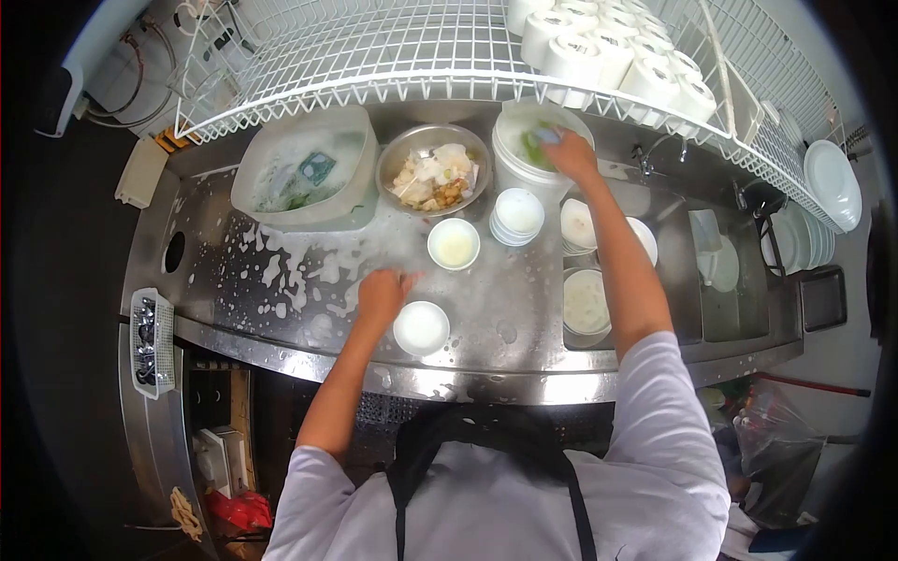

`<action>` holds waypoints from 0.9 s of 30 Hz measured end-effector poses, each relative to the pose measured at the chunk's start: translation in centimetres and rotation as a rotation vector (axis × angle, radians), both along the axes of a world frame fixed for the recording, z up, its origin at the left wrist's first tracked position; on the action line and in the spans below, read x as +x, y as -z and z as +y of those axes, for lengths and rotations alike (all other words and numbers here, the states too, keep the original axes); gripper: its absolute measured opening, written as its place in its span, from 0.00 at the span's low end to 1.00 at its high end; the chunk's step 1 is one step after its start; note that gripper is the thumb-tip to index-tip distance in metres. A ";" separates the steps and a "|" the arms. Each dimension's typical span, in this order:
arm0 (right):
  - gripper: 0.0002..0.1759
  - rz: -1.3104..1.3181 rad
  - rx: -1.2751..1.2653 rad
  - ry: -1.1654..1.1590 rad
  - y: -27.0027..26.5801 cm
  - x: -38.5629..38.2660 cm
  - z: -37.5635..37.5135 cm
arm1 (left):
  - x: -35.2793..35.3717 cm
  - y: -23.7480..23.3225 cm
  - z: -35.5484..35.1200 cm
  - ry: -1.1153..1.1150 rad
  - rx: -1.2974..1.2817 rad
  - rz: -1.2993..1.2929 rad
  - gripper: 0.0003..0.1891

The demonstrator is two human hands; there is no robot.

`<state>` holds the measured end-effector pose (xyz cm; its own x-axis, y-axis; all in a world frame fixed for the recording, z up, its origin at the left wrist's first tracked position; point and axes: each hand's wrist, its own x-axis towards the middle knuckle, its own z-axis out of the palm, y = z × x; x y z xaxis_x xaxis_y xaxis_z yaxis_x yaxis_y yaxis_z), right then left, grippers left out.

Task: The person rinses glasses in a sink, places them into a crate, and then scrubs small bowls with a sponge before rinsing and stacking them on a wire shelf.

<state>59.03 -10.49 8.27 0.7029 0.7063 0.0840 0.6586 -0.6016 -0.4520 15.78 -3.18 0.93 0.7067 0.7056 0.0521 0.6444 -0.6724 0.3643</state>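
My left hand [382, 294] hovers over the wet steel counter with nothing visible in it, its fingers partly stretched and a little blurred. Close beside it stand a small white bowl [421, 329] and, farther back, another small bowl [455, 245] with pale yellowish liquid or residue. My right hand [572, 157] reaches over a white bucket [530, 176], its fingers closed around a blurred blue-green thing [543, 140] whose kind I cannot make out. A short stack of small bowls [516, 217] sits just in front of the bucket.
A tub of soapy water [245, 192] holds a teal sponge [317, 168]. Food scraps fill a metal bowl [433, 178]. Stacked bowls [586, 304] stand in the sink at right. Above hangs a wire rack [374, 61] with white cups [608, 56]. A cutlery basket [165, 341] is at left.
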 end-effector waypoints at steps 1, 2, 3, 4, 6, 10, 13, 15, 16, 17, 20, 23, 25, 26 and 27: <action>0.34 -0.038 0.192 0.033 -0.4 -1.2 -0.7 | 1.4 1.3 0.8 -0.035 -0.002 -0.107 0.23; 0.33 0.010 0.331 0.030 -1.0 -2.5 -1.4 | 3.2 2.4 1.5 -0.048 -0.022 -0.126 0.21; 0.32 0.059 0.472 0.028 -1.6 -4.1 -2.2 | 5.3 3.6 2.1 -0.059 -0.041 -0.146 0.19; 0.31 0.107 0.613 0.027 -1.8 -5.6 -3.3 | 6.7 4.7 2.6 -0.067 -0.060 -0.166 0.17; 0.28 0.307 0.717 -0.078 -0.3 -7.7 -5.7 | 8.8 7.3 3.4 -0.098 0.019 -0.159 0.11; 0.29 0.294 0.639 -0.111 2.6 -13.2 -12.3 | 11.1 6.3 3.3 -0.133 0.074 -0.098 0.05; 0.29 0.519 0.646 -0.015 6.5 -16.0 -15.6 | 11.6 4.9 4.1 -0.129 0.013 -0.039 0.05; 0.29 0.765 0.701 0.077 7.2 -17.9 -16.7 | 11.7 3.0 4.0 -0.056 0.016 -0.021 0.06; 0.29 0.888 0.729 0.121 7.3 -18.7 -17.0 | 11.7 2.3 4.1 -0.020 0.019 -0.012 0.07; 0.29 0.913 0.776 0.106 8.4 -19.0 -17.2 | 11.5 2.0 4.3 -0.036 -0.051 0.020 0.08; 0.28 1.106 0.812 0.184 9.8 -20.2 -16.6 | 10.4 1.2 5.1 -0.170 -0.424 -0.015 0.11; 0.27 0.938 0.761 0.163 9.6 -22.2 -14.0 | 8.5 0.8 4.0 -0.388 -0.824 -0.322 0.20; 0.26 0.569 0.508 -0.017 7.8 -23.2 -12.2 | 7.4 0.8 3.0 -0.098 -0.311 -0.251 0.21; 0.26 0.384 0.376 -0.108 6.7 -23.7 -11.3 | 7.0 0.8 2.4 0.039 -0.056 -0.210 0.21; 0.25 0.222 0.397 -0.206 5.8 -24.2 -10.3 | 6.9 -0.1 1.3 0.039 0.126 -0.215 0.27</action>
<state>34.83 -20.84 2.45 0.5833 0.7764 0.2388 0.6074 -0.2217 -0.7629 22.68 -1.90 1.03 0.6964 0.6565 0.2899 0.5338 -0.7439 0.4021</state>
